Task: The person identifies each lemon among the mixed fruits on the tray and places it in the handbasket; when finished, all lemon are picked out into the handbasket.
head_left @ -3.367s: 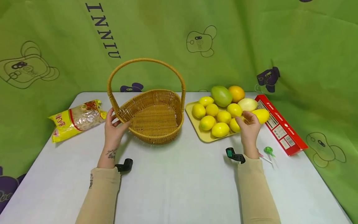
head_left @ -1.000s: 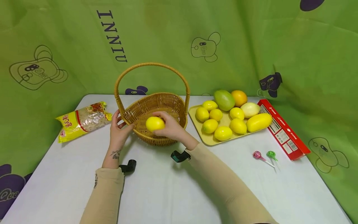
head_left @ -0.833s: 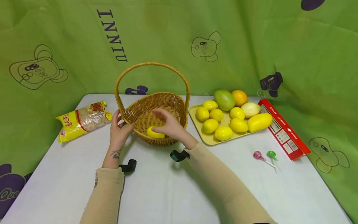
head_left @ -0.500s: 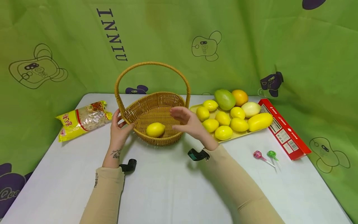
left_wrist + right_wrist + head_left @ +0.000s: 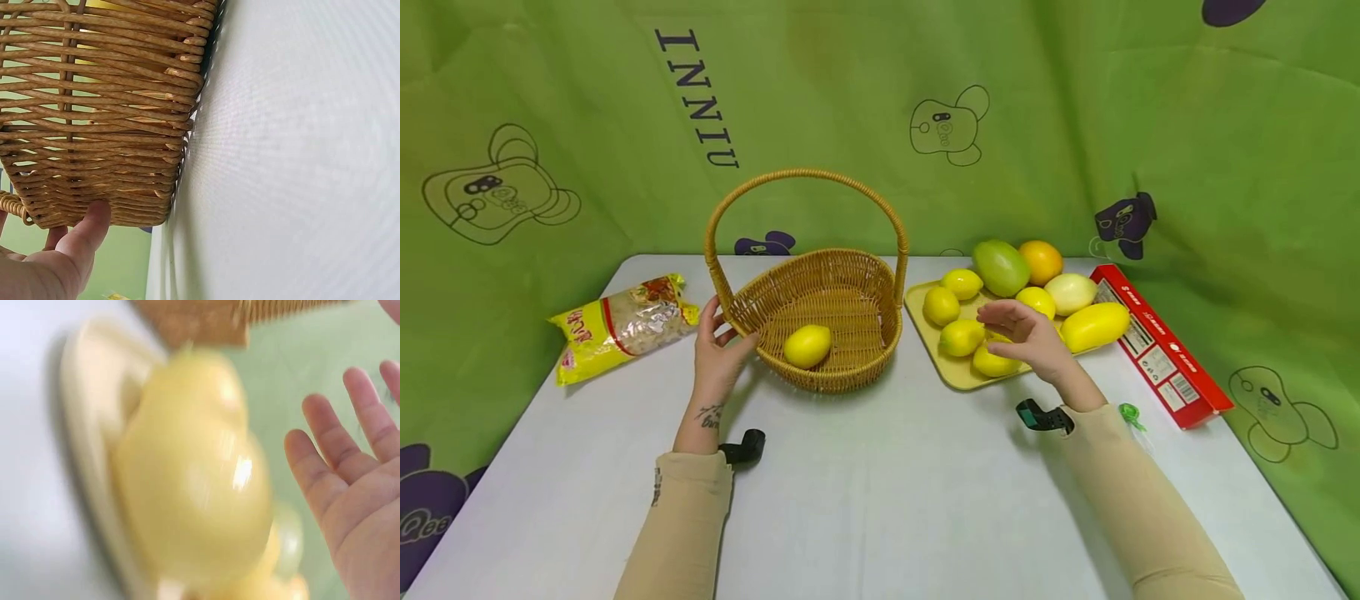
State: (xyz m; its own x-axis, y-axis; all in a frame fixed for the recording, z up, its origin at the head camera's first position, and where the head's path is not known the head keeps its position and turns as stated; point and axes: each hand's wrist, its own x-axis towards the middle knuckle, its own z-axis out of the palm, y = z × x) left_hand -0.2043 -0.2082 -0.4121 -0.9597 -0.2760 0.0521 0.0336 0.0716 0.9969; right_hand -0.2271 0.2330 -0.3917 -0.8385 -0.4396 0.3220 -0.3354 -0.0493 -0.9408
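While my left grip (image 5: 717, 362) is pinching the side of the wicker basket (image 5: 831, 381), where one lemon (image 5: 807, 346) is lying, my right grip (image 5: 1030, 340) is hovering, spread, above more lemons (image 5: 961, 338) on the tray (image 5: 951, 372).

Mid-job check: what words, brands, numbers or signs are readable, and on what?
"INNIU", sideways: green cloth.
"Qee": purple bear print at lower left.
Yellow bag: stylized characters, unclear.
Red box: white characters and label panels, too small.
Left wrist tattoo: script, illegible.
Left sleeve print: too small.
No number is readable.
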